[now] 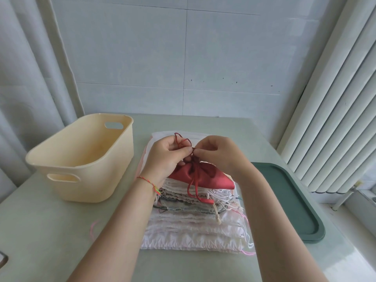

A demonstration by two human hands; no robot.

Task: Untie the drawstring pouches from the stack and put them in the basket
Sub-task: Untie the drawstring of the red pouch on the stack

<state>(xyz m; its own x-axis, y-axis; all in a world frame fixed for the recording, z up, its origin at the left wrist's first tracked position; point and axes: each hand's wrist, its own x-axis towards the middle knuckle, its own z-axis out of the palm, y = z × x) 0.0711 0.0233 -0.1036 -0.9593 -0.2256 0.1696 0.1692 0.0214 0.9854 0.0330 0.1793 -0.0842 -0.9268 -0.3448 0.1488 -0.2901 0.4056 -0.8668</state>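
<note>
1. Here, a pale green table (50, 231) fills the lower part of the view, set against a tiled wall, with a curtain on the left and vertical blinds on the right.
2. A cream plastic basket (81, 159) with cut-out handles stands on the table's left side, apart from the stack; nothing shows inside it.
3. A dark green tray (295, 200) lies on the right, partly behind the right forearm.
4. The stack of drawstring pouches (193, 226), mostly white and pale pink with loose cords trailing to the right, sits at the table's centre, between basket and tray.
5. A red pouch (205, 178) lies on top of the stack, its gathered neck pointing away from the person and its dark red drawstring (193, 180) hanging down over the stack's near edge.
6. The left hand (164, 157) has its fingers curled, pinching the drawstring at the knot above the pouch's neck, with loops of cord rising above the fingers.
7. The right hand (219, 153) pinches the same drawstring from the other side, fingertips almost meeting those of the left.
8. A thin red string bracelet (148, 182) circles the left wrist.
</note>
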